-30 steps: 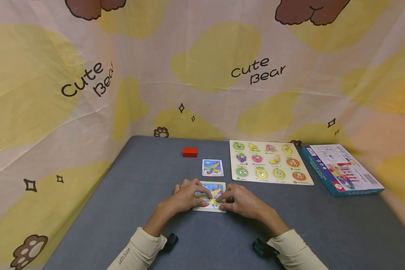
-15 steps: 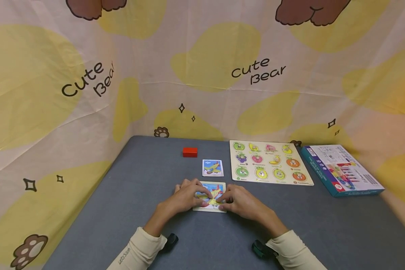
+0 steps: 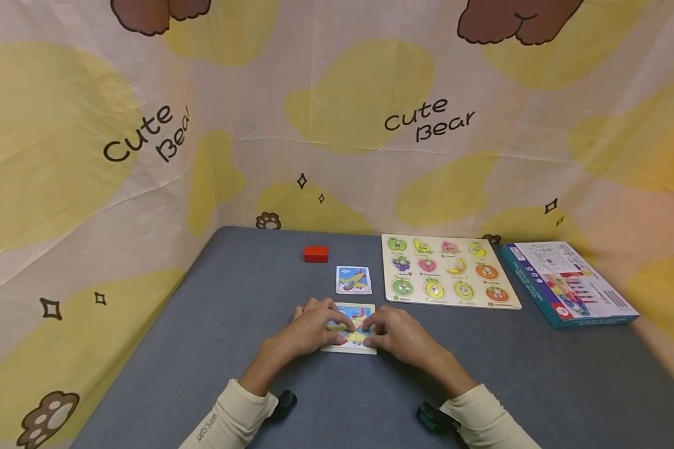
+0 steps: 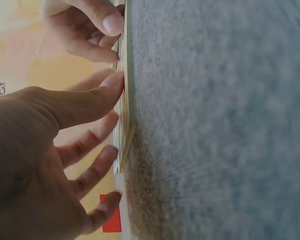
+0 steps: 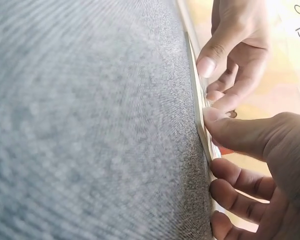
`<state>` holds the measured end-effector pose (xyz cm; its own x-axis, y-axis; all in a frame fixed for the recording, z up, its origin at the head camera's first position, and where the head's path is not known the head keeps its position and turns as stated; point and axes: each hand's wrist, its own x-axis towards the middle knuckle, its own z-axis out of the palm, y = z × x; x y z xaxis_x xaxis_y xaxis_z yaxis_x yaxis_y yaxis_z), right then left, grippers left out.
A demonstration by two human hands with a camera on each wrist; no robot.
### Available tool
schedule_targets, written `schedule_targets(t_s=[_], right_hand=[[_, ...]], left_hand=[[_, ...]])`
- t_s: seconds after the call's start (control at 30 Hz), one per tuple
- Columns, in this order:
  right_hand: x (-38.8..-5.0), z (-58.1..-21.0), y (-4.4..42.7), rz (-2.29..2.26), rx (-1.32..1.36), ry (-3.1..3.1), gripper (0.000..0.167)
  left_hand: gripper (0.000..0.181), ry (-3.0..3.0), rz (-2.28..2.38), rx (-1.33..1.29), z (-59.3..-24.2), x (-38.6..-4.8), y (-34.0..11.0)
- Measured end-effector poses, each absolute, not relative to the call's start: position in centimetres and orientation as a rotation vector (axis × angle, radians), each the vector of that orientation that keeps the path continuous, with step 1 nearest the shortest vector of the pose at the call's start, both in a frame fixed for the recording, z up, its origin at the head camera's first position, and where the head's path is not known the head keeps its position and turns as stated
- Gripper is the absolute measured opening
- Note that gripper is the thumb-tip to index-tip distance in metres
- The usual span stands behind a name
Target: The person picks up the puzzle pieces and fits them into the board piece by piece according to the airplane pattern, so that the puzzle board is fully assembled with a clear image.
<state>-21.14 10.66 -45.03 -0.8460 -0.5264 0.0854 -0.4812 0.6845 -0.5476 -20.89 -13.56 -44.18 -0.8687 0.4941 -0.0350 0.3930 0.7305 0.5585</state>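
A small jigsaw board (image 3: 337, 348) with a yellow airplane picture lies flat on the grey table in the head view. My left hand (image 3: 309, 327) rests at its left side, with index fingertip and thumb touching the pieces. From the right, my right hand (image 3: 399, 333) touches the puzzle pieces (image 3: 357, 337) with thumb and index finger. The fingers hide parts of the picture. In the left wrist view, the left thumb (image 4: 97, 102) lies on the board and the other fingers are spread. The right wrist view shows the right thumb (image 5: 240, 132) against the board's edge side.
Just beyond the board lies a square airplane picture card (image 3: 354, 280). A red block (image 3: 316, 254) stands farther back. To the right are a fruit picture board (image 3: 449, 296) and a teal box (image 3: 573, 284). A printed cloth (image 3: 342, 174) hangs behind the grey table (image 3: 202, 312).
My right fingertips have shifted slightly away from me on the puzzle. The gaps around the lower right piece look smaller. My left hand stays nearly in place.
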Motion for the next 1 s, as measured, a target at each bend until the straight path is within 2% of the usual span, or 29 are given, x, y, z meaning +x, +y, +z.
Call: schedule_targets(t_s=[0.13, 0.23, 0.37, 0.57, 0.8, 1.0], right_hand=[[-21.2, -45.1, 10.7, -0.905, -0.799, 2.827, 0.018], [-21.2, -45.1, 10.7, -0.929, -0.807, 2.822, 0.015], [-21.2, -45.2, 10.9, -0.939, -0.85, 2.825, 0.008], [-21.3, -45.1, 11.0, -0.931, -0.868, 2.826, 0.008], [-21.7, -44.3, 12.3, -0.957, -0.961, 2.678, 0.019], [-22.0, -42.9, 15.7, -0.932, -0.861, 2.688, 0.029]], left_hand=[[0.025, 2.745, 0.781, 0.828, -44.0, -20.9, -13.5], [0.025, 2.754, 0.744, 0.872, -44.0, -20.9, -13.4], [0.024, 2.743, 0.755, 0.86, -44.2, -21.0, -13.3], [0.024, 2.72, 0.783, 0.842, -44.2, -21.0, -13.3], [0.02, 2.808, 0.724, 0.888, -44.1, -20.6, -13.6], [0.013, 2.842, 0.706, 0.904, -43.3, -20.2, -13.7]])
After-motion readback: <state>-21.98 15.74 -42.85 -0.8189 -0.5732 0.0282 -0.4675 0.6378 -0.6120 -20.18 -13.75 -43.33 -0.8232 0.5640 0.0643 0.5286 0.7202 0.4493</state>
